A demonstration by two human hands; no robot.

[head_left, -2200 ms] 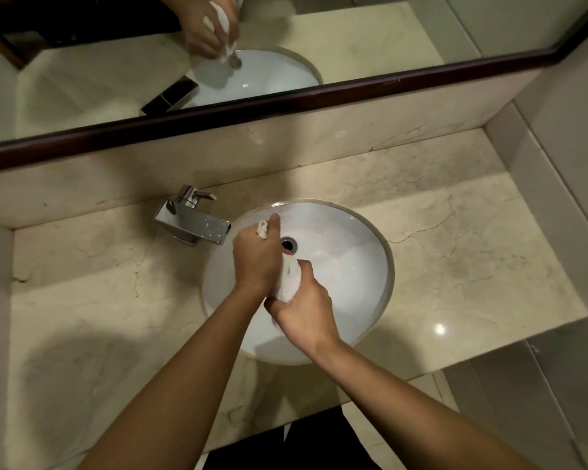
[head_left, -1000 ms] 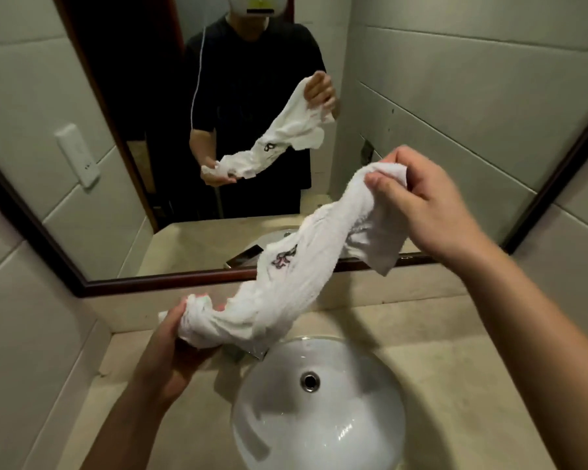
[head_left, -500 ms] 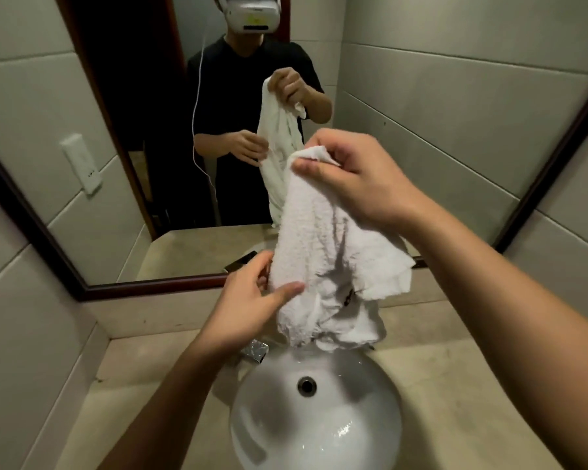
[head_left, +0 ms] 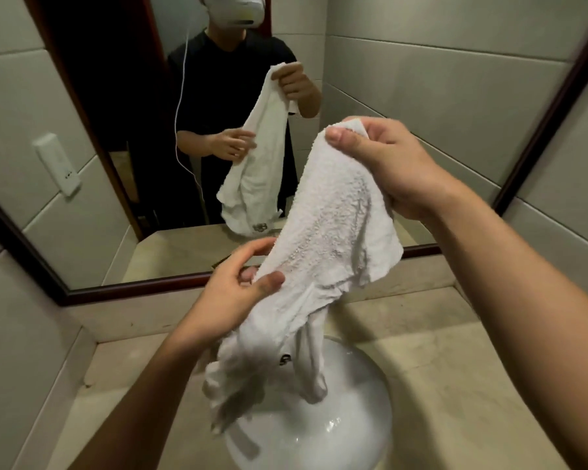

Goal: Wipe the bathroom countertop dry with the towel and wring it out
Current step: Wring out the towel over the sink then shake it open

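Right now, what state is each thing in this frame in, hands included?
towel: held up, hanging loose and untwisted, lower end bunched above the sink
right hand: pinches the towel's top corner
left hand: grips the towel midway, thumb in front
sink: shiny with glints, drain hidden behind the towel
countertop: bare; wet or dry cannot be told

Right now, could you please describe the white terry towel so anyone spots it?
Find the round white basin in the beige marble countertop. Above it hangs the white terry towel, right hand pinching its top, left hand holding lower. The smaller lookalike is its mirror reflection.
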